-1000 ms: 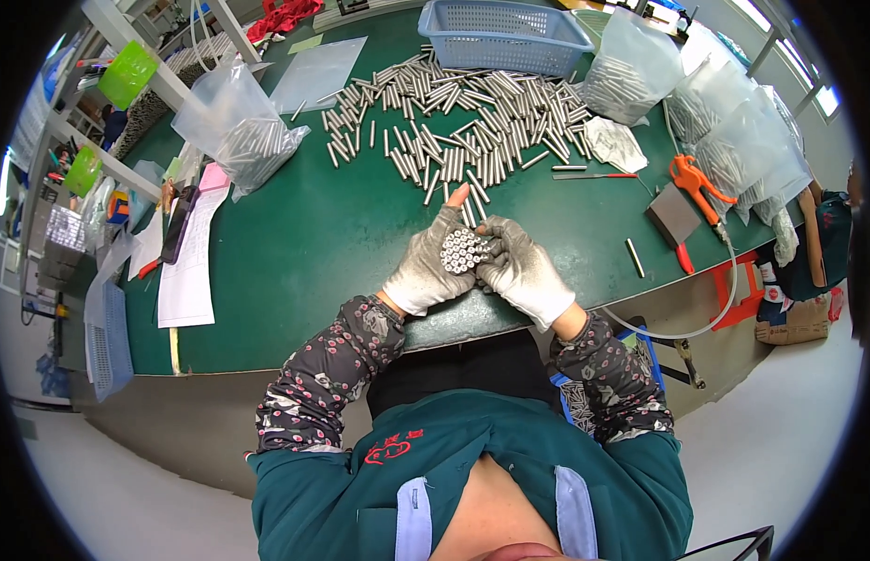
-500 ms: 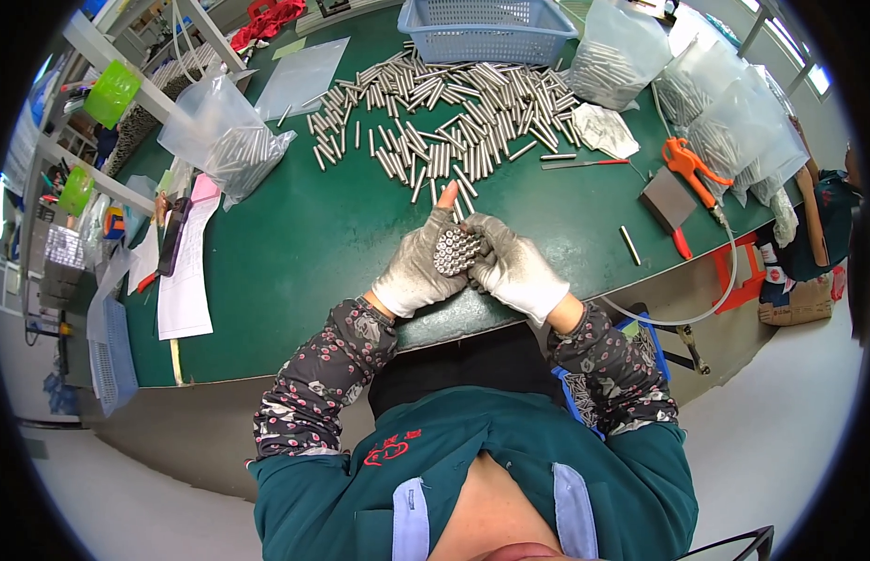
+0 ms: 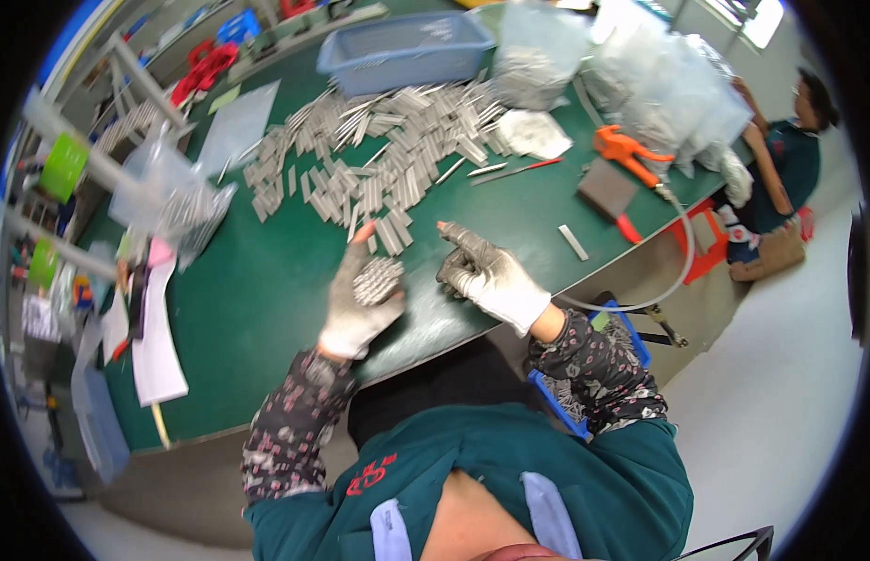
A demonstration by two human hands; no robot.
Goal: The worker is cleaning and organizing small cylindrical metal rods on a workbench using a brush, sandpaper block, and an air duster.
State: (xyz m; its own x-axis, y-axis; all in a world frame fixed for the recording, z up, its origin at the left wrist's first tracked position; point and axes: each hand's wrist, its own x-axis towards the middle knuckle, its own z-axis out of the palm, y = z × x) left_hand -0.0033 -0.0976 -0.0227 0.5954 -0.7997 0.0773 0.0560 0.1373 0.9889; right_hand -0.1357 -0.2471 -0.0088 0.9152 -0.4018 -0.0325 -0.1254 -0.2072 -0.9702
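A bundle of short metal pins [image 3: 378,281], ends facing up, sits in my left hand [image 3: 349,307], whose fingers and thumb wrap round it. My right hand [image 3: 496,280] is apart from the bundle, to its right, over the table. One finger stretches out and the others bend loosely; I see nothing held in them. Both hands wear white gloves greyed at the fingers, with a bare fingertip showing on each. Just beyond the hands lies a wide heap of loose metal pins [image 3: 398,173], blurred by motion.
Behind the heap stands a blue plastic basket [image 3: 407,61]. Bags of pins [image 3: 538,65] stand at the back right, another bag [image 3: 187,220] at left. An orange-handled air gun [image 3: 631,150], a dark block [image 3: 606,190] and a single pin [image 3: 573,242] lie right. Another person [image 3: 790,159] is at far right.
My hands have come apart: the left has moved left with the bundle, the right has let go of it. The whole view has turned and shifted.
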